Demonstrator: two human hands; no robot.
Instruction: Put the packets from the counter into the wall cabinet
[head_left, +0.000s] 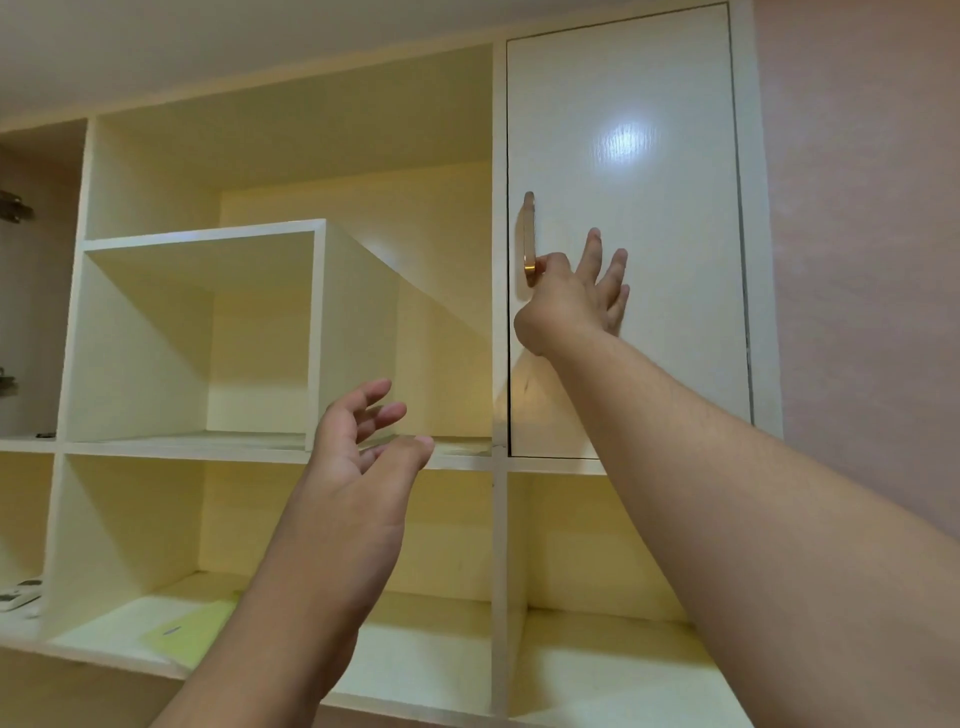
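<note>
The white wall cabinet door at the upper right is closed. It has a gold vertical handle on its left side. My right hand is raised against the door, thumb touching the bottom of the handle, fingers spread on the panel. My left hand hovers lower, in front of the open shelves, fingers apart and holding nothing. No packets are in view.
Cream open shelving fills the left and bottom. A boxed cubby sits in the middle. A yellow-green flat sheet lies on the lower shelf. Small white devices rest at the lower left. A pink wall is on the right.
</note>
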